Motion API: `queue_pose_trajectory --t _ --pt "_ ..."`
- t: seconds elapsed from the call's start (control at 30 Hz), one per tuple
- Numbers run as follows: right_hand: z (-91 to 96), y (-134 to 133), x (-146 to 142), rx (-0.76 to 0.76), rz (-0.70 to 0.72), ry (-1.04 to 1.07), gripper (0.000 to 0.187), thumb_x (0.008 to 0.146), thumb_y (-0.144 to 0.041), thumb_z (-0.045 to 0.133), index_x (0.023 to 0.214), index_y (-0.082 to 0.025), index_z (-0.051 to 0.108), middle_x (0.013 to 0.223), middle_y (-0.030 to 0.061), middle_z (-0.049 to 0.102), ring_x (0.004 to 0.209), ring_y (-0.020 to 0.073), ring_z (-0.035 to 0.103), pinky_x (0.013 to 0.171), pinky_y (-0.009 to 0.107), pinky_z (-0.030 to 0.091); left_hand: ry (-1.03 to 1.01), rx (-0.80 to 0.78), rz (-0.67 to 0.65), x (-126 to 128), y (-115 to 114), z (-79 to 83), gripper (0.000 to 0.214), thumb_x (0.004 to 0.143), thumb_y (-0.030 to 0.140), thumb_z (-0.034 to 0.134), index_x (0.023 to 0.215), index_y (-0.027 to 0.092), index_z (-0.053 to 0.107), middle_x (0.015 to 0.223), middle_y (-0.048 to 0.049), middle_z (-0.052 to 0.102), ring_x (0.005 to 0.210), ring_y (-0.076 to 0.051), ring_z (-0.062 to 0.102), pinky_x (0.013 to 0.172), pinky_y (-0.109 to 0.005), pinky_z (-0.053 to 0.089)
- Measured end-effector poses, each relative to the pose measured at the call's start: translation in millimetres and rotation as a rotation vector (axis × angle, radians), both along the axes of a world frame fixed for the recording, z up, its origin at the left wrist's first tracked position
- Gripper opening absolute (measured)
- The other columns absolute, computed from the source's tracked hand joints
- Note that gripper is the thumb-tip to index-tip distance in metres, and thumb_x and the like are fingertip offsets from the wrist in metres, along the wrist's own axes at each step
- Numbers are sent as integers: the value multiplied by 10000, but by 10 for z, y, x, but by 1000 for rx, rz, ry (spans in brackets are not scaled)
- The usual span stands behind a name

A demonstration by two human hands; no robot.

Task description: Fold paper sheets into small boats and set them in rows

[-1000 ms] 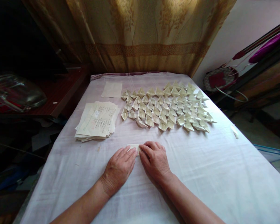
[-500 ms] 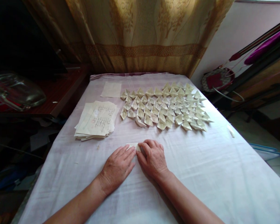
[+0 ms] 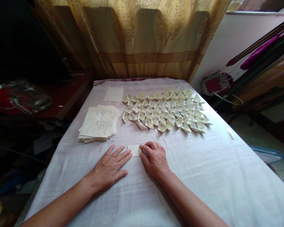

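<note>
The left hand (image 3: pixel 109 165) lies flat on the white cloth, palm down, with its fingers spread wide and nothing in its grasp. Its longest fingertips reach to the left edge of the folded paper (image 3: pixel 134 150), touching it or just short of it. The right hand (image 3: pixel 155 159) is narrow, its fingers bent and drawn together over the right end of the same paper, holding that end down against the cloth. The thumb is tucked at the near side. The folded paper is a small pale rectangle lying flat between the two hands, near the middle of the worktop (image 3: pixel 203 176) and toward its near half. Both forearms come in bare from the near edge.

Farther off, a crowd of small folded paper boats (image 3: pixel 165 110) stands in close rows across the middle and right of the cloth, many of them touching. To the left of the boats lies a stack of sheets (image 3: pixel 98 123) with handwriting on the top one, fanned a little at its edges. Beyond the stack a single blank sheet (image 3: pixel 113 94) lies flat. A small white scrap (image 3: pixel 230 133) rests near the right edge.

At the far end hangs a gold patterned curtain (image 3: pixel 142 37). On a dark shelf to the left a glass jar (image 3: pixel 28 96) lies on its side.
</note>
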State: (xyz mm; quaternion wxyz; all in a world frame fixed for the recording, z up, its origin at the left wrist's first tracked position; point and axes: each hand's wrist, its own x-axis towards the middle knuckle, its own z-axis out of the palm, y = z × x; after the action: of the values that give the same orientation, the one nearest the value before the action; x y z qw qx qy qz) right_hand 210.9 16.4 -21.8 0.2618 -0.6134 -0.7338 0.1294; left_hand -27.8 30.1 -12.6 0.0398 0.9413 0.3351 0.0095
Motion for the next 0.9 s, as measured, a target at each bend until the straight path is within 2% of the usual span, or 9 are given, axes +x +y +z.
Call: queue_pose_trajectory --t 0.13,0.23,0.33,0.4,0.43,0.53,0.7,0.9 --pt "32 -12 -7 -16 -2 -49 239 883 -248 619 1108 -250 696 1063 72 664 1002 246 571 877 406 365 15 16 0 -73 -9 39 541 955 506 486 1450 289 456 1453 -5 551 1393 -237 410 1206 -427 46" --pt "65 -51 -40 27 43 -120 287 916 -272 564 1176 -229 679 1259 115 632 1146 288 546 945 447 363 -30 66 -5 -44 -10 45 527 955 536 477 1412 275 503 1423 -10 581 1365 -236 448 1207 -424 69" --pt "73 -116 -79 28 275 -182 395 936 -307 536 1321 -242 600 1464 91 512 1362 298 412 1092 484 277 -51 102 -8 2 -12 47 508 954 528 491 1372 244 546 1391 -25 610 1346 -238 474 1208 -422 74" --pt "60 -162 -77 -34 432 -206 473 950 -333 522 1416 -249 510 1494 66 483 1399 269 386 1144 485 234 -47 107 -6 19 -22 51 496 957 503 500 1370 232 546 1395 -31 605 1347 -241 474 1208 -427 76" --pt "50 -183 -61 -66 456 -214 504 961 -350 510 1451 -241 466 1511 66 460 1408 261 381 1157 492 221 -42 103 -6 22 -30 53 494 959 494 501 1377 234 539 1403 -30 599 1349 -243 473 1208 -433 82" --pt "21 -228 43 -109 459 -251 513 982 -366 476 1475 -234 430 1531 56 424 1435 262 346 1181 536 174 -31 76 17 26 -59 63 491 961 488 501 1385 243 532 1418 -31 585 1361 -248 462 1206 -455 105" --pt "-28 -275 227 -91 385 -363 479 977 -316 456 1447 -226 474 1503 64 459 1413 291 385 1151 584 234 -27 43 55 36 -91 54 480 968 470 494 1395 254 521 1432 -25 572 1373 -249 447 1197 -463 126" --pt "-72 -339 188 -56 283 -425 468 985 -339 437 1434 -217 496 1498 61 468 1409 307 385 1131 570 280 -62 49 113 104 -98 59 399 983 428 488 1334 259 575 1395 -22 606 1336 -262 479 1163 -487 177"
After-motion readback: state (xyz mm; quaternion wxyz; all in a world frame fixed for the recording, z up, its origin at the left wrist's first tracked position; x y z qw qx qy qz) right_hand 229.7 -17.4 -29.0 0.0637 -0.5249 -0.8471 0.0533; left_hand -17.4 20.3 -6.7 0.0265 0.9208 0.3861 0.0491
